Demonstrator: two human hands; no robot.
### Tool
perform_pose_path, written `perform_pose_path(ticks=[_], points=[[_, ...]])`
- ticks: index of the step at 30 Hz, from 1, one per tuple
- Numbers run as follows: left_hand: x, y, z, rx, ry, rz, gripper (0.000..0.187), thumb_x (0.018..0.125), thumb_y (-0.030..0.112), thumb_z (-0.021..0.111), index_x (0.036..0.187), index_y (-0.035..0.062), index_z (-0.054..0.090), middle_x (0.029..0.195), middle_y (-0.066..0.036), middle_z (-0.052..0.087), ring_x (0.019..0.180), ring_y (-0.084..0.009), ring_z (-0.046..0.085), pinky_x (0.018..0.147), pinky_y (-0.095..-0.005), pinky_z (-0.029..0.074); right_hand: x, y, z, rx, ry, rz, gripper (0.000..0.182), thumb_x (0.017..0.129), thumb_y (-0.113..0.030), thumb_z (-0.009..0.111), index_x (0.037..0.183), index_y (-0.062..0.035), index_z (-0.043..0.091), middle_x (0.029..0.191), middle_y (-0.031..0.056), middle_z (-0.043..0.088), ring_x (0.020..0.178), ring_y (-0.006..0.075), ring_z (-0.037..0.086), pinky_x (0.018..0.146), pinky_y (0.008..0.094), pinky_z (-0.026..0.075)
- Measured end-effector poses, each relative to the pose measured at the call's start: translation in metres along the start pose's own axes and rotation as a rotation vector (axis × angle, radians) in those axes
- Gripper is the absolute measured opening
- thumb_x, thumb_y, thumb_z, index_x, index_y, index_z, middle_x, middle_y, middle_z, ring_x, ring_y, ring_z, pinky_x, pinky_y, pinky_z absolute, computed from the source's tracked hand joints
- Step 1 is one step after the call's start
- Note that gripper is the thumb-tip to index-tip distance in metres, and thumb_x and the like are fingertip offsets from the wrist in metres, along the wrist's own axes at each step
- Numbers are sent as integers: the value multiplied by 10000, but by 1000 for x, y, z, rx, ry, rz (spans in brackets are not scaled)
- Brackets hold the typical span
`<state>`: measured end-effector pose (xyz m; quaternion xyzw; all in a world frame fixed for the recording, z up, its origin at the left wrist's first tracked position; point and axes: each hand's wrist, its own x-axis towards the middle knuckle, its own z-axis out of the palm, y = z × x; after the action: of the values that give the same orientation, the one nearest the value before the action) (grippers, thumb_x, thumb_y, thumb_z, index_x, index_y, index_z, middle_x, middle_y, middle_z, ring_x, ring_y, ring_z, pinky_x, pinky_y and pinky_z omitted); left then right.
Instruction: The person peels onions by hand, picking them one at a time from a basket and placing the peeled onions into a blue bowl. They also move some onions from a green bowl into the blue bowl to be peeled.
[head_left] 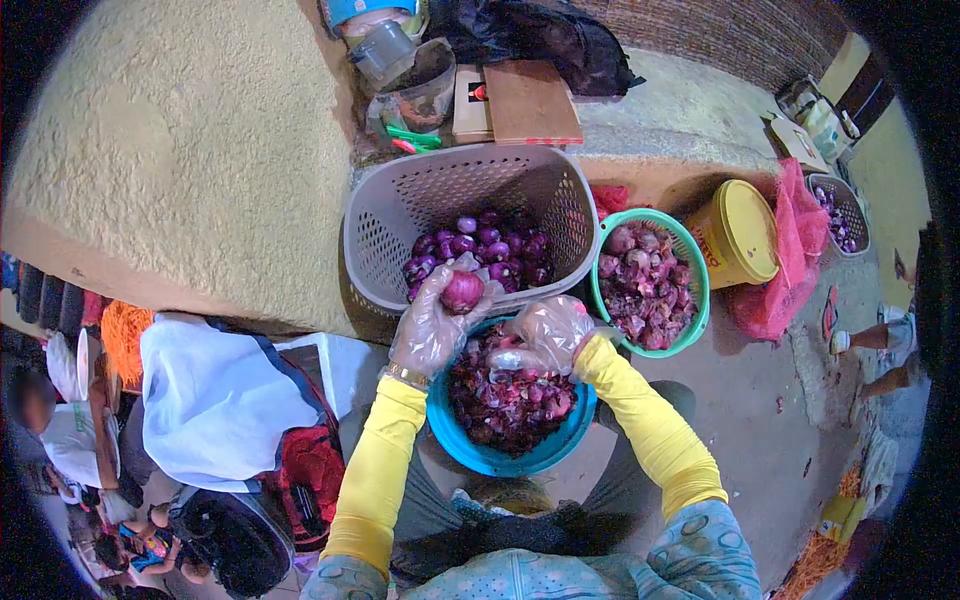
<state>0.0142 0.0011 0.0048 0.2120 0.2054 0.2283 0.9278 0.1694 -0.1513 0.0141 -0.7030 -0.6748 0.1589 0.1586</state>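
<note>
My left hand [425, 325], in a clear plastic glove, is closed around a purple-red onion [462, 292] just in front of the grey basket's near rim. My right hand [550, 335], gloved too, hovers over the blue basin [463, 453] with its fingers curled in; what is in them, if anything, is hidden. Onion skins and small onions [515, 405] fill that basin, which rests between my knees. Inside the perforated grey basket [385, 215] lie many peeled, shiny purple onions [485, 245].
Right of the basket stands a green basket [697, 235] of unpeeled onions, then a yellow bucket [745, 235] and a red mesh sack [785, 270]. A smaller basket [850, 210] of onions is farther right. White cloth [220, 400] covers something at left. Other people are at both sides.
</note>
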Motion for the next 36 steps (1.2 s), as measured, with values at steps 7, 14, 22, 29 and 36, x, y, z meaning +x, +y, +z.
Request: perform_pose_path(ticks=[7,14,22,29,36], points=[[3,-1,-7,-18,25,-4,347,1025,265,638,1271,25,584,1294,-109,580,1206,-293,584,1062,-494,529,1,-5,-17,58,-93,54,680,758,-773,662,769,-100,760,746,182,695,716,382,696,688,521,526],[-1,-4,-2,132,8,-41,392,1059,365,556,1303,62,599,1314,-92,603,1224,-253,584,1037,-489,519,3,1,-7,290,209,138,595,692,-680,802,878,-117,752,759,146,716,723,352,714,689,458,558],[0,-15,-3,252,-174,-32,474,1066,418,529,1379,64,566,1267,-89,624,1219,-230,588,1077,-410,475,6,-3,-10,328,354,225,582,687,-644,841,878,-102,743,746,156,709,702,365,706,680,460,562],[0,-19,-2,157,-93,-44,477,1040,346,609,1418,74,507,1320,-109,595,1240,-256,579,1106,-430,460,6,0,-14,371,378,287,634,682,-682,823,866,-82,736,751,172,703,718,366,703,692,465,557],[3,-7,3,-108,-60,-107,497,1048,398,579,1375,32,501,1330,-144,570,1213,-289,595,1020,-433,550,13,6,11,874,437,265,594,845,-638,731,875,-47,676,640,31,597,605,225,611,617,410,517]])
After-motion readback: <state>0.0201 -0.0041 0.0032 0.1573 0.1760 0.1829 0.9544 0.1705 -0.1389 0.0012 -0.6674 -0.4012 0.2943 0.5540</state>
